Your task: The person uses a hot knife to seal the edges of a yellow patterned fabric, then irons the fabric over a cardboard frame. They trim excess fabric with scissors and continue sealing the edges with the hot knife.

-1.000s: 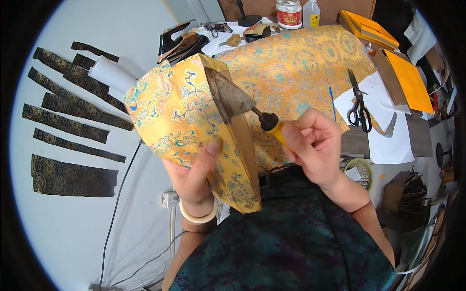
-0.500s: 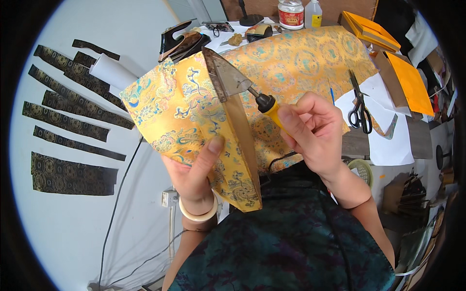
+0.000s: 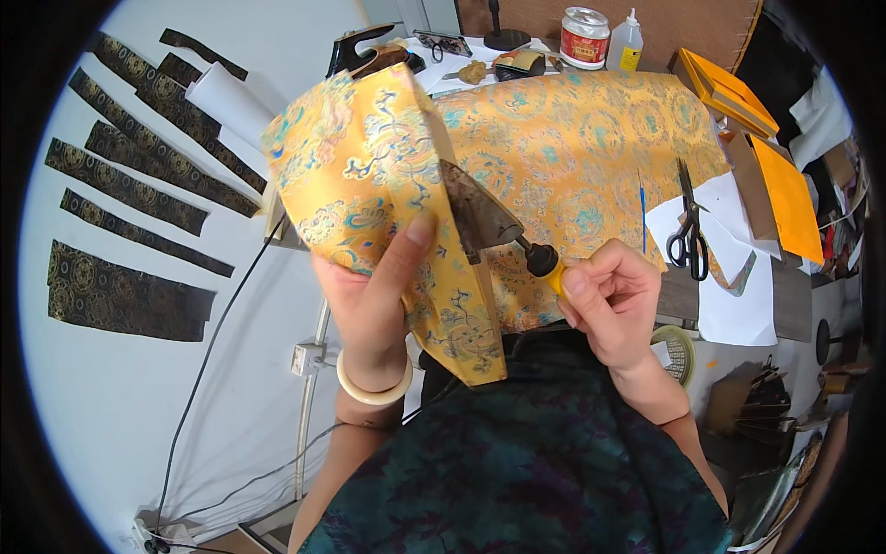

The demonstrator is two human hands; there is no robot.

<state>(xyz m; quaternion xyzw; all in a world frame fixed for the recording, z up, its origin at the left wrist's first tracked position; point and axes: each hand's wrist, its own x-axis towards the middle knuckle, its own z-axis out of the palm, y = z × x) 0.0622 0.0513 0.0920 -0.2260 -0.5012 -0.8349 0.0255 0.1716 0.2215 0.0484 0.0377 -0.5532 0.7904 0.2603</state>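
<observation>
Left hand (image 3: 365, 300): thumb on front face, fingers behind, closed on yellow brocade-covered piece (image 3: 369, 180), held tilted before the torso. Right hand (image 3: 616, 305): fingers curled, pinching yellow-handled spatula (image 3: 489, 220); blade at piece's right edge, contact unclear.

Cannot see most fingers of the bare left hand (image 3: 367, 300), tucked behind the yellow brocade-covered angular piece (image 3: 360, 189), nor the butt of the yellow-handled triangular metal blade (image 3: 484, 217), covered by the bare right hand (image 3: 616, 305). Shows the black clothes iron (image 3: 389, 59) only partly, behind the piece. Loses the dark leaf-patterned garment (image 3: 508, 462) at the lower edge.
</observation>
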